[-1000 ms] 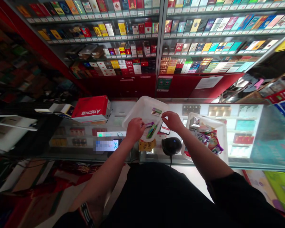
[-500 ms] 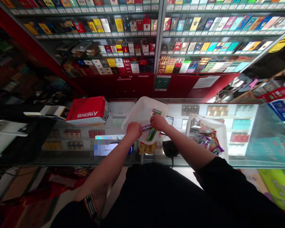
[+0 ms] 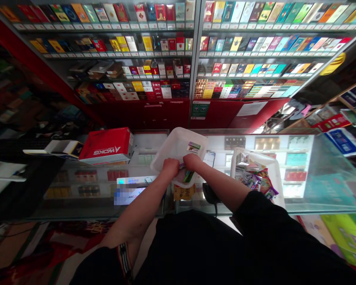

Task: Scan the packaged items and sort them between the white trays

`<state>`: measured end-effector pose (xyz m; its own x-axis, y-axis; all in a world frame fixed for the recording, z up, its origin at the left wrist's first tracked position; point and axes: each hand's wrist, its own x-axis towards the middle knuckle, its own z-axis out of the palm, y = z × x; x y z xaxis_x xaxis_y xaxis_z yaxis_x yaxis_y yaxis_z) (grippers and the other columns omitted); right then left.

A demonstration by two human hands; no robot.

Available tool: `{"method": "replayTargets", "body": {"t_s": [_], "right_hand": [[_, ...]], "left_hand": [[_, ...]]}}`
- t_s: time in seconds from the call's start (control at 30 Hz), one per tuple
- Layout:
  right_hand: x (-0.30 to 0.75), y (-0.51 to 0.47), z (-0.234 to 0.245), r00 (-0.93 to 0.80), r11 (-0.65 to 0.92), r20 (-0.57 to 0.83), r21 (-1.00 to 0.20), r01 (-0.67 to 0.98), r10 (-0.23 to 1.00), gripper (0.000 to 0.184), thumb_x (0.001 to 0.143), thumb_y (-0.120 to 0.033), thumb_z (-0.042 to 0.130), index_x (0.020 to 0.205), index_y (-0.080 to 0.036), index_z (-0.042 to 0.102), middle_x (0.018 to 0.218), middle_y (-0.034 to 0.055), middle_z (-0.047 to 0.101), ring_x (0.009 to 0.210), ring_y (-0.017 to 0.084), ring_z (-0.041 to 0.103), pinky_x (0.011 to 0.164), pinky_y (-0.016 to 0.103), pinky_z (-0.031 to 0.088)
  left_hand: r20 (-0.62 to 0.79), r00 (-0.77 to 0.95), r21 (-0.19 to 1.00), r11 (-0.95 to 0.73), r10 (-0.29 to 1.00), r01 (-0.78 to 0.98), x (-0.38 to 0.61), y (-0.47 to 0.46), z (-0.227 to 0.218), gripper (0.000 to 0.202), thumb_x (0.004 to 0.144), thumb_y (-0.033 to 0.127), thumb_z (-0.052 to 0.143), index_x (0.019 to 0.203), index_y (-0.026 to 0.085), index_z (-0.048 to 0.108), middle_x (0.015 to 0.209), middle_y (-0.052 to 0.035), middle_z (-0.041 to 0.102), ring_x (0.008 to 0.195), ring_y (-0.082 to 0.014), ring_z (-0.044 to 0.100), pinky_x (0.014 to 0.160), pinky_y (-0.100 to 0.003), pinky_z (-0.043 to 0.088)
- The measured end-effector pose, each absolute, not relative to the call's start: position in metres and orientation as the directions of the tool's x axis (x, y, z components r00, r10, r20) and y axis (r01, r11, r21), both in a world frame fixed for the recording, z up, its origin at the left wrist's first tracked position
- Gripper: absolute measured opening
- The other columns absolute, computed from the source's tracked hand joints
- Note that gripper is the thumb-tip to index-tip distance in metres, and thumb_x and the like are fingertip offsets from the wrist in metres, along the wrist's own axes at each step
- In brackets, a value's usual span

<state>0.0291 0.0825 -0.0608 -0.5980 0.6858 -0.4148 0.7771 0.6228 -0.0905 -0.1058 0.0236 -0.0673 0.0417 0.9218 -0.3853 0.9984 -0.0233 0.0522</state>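
Note:
A white plastic bin [image 3: 165, 149] stands on the glass counter, and both my hands are inside it. A narrow purple gum-like pack [image 3: 182, 166] shows as a short piece between my fists. My left hand [image 3: 171, 166] is closed on its left end. My right hand [image 3: 192, 162] is closed at its right end, its fingertips mostly hidden. Green packs [image 3: 189, 176] lie in the bin below my right hand. Above that hand, small purple, green and white packs [image 3: 194, 147] lie together near the bin's right side.
A second white bin [image 3: 280, 174] with bagged sweets [image 3: 252, 180] stands to the right. A phone [image 3: 210, 158] and a black scanner-like device [image 3: 209, 193] lie nearer. On the left are a red box [image 3: 106, 144] and a lit screen [image 3: 130, 194]. Cigarette shelves [image 3: 121, 55] rise behind the counter [image 3: 329, 190].
My right hand has moved slightly down and left, closer to my left hand, so less of the purple pack shows. More small packs show near the bin's right side. The whole view has shifted slightly.

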Motion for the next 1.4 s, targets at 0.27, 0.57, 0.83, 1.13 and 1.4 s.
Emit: {"method": "replayTargets", "body": {"t_s": [0.27, 0.57, 0.83, 1.13, 1.4], "right_hand": [[0.037, 0.084, -0.048, -0.619, 0.64, -0.374, -0.084, 0.764, 0.69, 0.034, 0.094, -0.018, 0.063, 0.122, -0.008, 0.077, 0.119, 0.0259, 0.078, 0.118, 0.036, 0.074, 0.099, 0.043, 0.058], [0.063, 0.085, -0.013, -0.67, 0.648, -0.244, -0.174, 0.741, 0.701, 0.031, 0.095, -0.015, 0.061, 0.122, -0.016, 0.074, 0.123, 0.0175, 0.075, 0.117, 0.029, 0.071, 0.098, 0.034, 0.053], [0.089, 0.06, 0.01, -0.699, 0.658, -0.167, -0.242, 0.713, 0.696, 0.025, 0.106, -0.024, 0.054, 0.12, -0.016, 0.073, 0.127, 0.0162, 0.073, 0.12, 0.026, 0.067, 0.1, 0.03, 0.048], [0.14, 0.04, 0.026, -0.578, 0.485, -0.09, -0.449, 0.75, 0.811, 0.032, 0.108, -0.03, 0.051, 0.109, -0.016, 0.08, 0.108, 0.0103, 0.08, 0.097, 0.021, 0.069, 0.086, 0.027, 0.044], [0.195, 0.028, 0.016, -0.449, 0.335, 0.005, -0.674, 0.659, 0.894, 0.035, 0.103, -0.033, 0.052, 0.097, -0.016, 0.082, 0.081, 0.0033, 0.073, 0.077, 0.017, 0.061, 0.071, 0.026, 0.04]], "left_hand": [[-0.384, 0.023, 0.076, 0.007, 0.923, 0.997, -0.113, 0.024, -0.06, 0.033, 0.089, 0.026, 0.07, 0.114, 0.01, 0.082, 0.114, -0.0266, 0.078, 0.111, -0.0394, 0.074, 0.093, -0.042, 0.055], [-0.321, 0.078, 0.218, -0.007, 0.944, 0.976, -0.136, 0.015, -0.028, 0.025, 0.089, 0.034, 0.067, 0.106, 0.022, 0.081, 0.111, -0.0115, 0.081, 0.101, -0.0265, 0.075, 0.083, -0.031, 0.051], [-0.239, 0.149, 0.565, 0.013, 0.96, 0.825, -0.134, -0.011, -0.017, 0.024, 0.089, 0.03, 0.063, 0.103, 0.018, 0.078, 0.101, -0.0069, 0.081, 0.091, -0.0219, 0.071, 0.08, -0.03, 0.051], [-0.141, 0.07, 0.861, 0.088, 0.988, 0.501, -0.105, -0.032, -0.001, 0.036, 0.09, 0.046, 0.064, 0.105, 0.017, 0.078, 0.088, -0.0047, 0.078, 0.078, -0.0195, 0.069, 0.074, -0.031, 0.052], [-0.172, -0.119, 0.982, 0.18, 0.978, 0.055, -0.062, -0.04, -0.017, 0.051, 0.069, 0.049, 0.091, 0.104, 0.015, 0.078, 0.096, -0.0063, 0.08, 0.084, -0.0189, 0.074, 0.085, -0.035, 0.061]]}}
